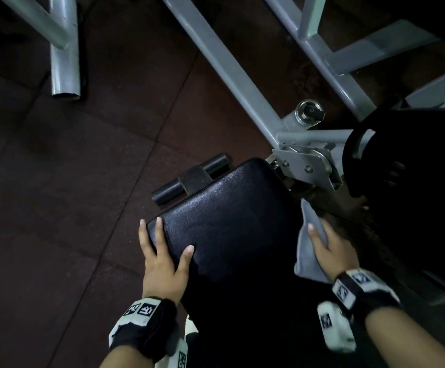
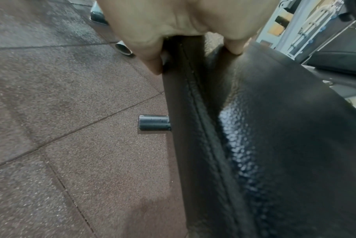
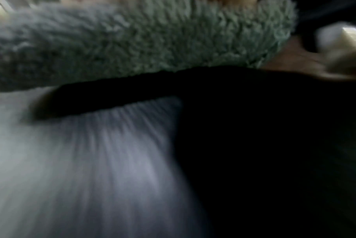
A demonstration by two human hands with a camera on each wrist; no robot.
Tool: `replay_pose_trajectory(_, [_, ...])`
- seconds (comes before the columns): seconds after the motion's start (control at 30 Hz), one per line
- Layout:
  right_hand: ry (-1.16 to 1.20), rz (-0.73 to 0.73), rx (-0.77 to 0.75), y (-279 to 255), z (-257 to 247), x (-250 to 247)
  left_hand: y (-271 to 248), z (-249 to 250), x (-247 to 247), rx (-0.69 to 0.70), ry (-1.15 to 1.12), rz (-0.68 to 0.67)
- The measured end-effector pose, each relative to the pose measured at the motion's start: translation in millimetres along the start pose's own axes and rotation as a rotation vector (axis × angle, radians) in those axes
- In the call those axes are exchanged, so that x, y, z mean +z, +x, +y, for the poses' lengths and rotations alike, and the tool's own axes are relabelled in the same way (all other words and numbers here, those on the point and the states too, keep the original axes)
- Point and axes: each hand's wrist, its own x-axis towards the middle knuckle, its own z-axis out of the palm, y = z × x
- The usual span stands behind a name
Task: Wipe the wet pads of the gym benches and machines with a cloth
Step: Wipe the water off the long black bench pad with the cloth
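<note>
A black padded seat (image 1: 229, 221) fills the middle of the head view, its grained top shiny. My left hand (image 1: 172, 235) rests on its left edge with the thumb on top and the straight fingers along the side. The left wrist view shows the same hand (image 2: 193, 56) straddling the stitched edge of the seat (image 2: 285, 128). My right hand (image 1: 322, 243) holds a grey fluffy cloth (image 1: 309, 251) pressed against the seat's right side. In the blurred right wrist view the cloth (image 3: 142, 40) covers the top, and the fingers are hidden.
Grey steel frame tubes (image 1: 232, 65) run diagonally behind the seat to a bolted pivot plate (image 1: 306, 163). A black roller bar (image 1: 189, 179) sticks out past the seat's far corner. Another black pad (image 1: 415, 160) stands at right. A frame leg (image 1: 64, 62) stands on the dark rubber tile floor (image 1: 70, 195).
</note>
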Motion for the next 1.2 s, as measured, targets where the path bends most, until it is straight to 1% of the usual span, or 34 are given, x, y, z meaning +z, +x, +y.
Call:
replay_pose_trajectory(0.1, [-0.026, 0.0, -0.075, 39, -48, -1, 0, -3, 1, 0.016, -0.011, 0.007])
replay_pose_trajectory(0.2, [-0.032, 0.013, -0.155, 60, -85, 1, 0, -5, 0, 0.043, -0.026, 0.019])
replay_pose_trajectory(0.27, [-0.005, 0.008, -0.173, 59, -82, 1, -1, -5, -1, 0.038, -0.035, 0.018])
replay_pose_trajectory(0.43, [0.078, 0.027, -0.192, 27, -38, -3, -3, 0, -2, 0.023, -0.059, 0.024])
replay_pose_trajectory(0.5, [0.084, 0.031, -0.231, 25, -34, -3, -2, 0, -3, 0.021, -0.079, 0.012])
replay_pose_trajectory(0.57, [0.064, 0.029, -0.242, 38, -44, -2, -3, -2, -4, 0.041, -0.124, 0.011])
replay_pose_trajectory(0.63, [0.082, 0.046, -0.24, 59, -70, 0, -6, -5, -6, 0.05, -0.166, 0.018])
replay_pose_trajectory(0.67, [0.075, 0.046, -0.268, 71, -87, 1, -9, -7, -6, 0.038, -0.185, 0.017])
replay_pose_trajectory(0.73, [-0.036, 0.035, -0.362, 88, -123, 0, -16, -14, -7, 0.014, -0.222, 0.025])
replay_pose_trajectory(0.83, [-0.374, -0.052, -0.533, 99, -164, 2, -25, -29, -7, -0.019, -0.374, 0.001])
replay_pose_trajectory(0.9, [-0.626, -0.118, -0.618, 93, -183, 6, -28, -34, -7, -0.044, -0.418, -0.029])
replay_pose_trajectory(1.0, [-0.879, -0.169, -0.749, 61, -219, 30, -25, -34, -8, -0.053, -0.477, -0.04])
replay_pose_trajectory(1.07, [-0.939, -0.22, -0.835, 33, -238, 60, -24, -36, -7, -0.069, -0.501, -0.048])
replay_pose_trajectory(1.13, [-0.925, -0.29, -0.885, 9, -252, 90, -24, -38, -7, -0.083, -0.482, -0.061])
replay_pose_trajectory(1.2, [-0.889, -0.33, -0.918, -1, -257, 105, -26, -39, -8, -0.085, -0.477, -0.058])
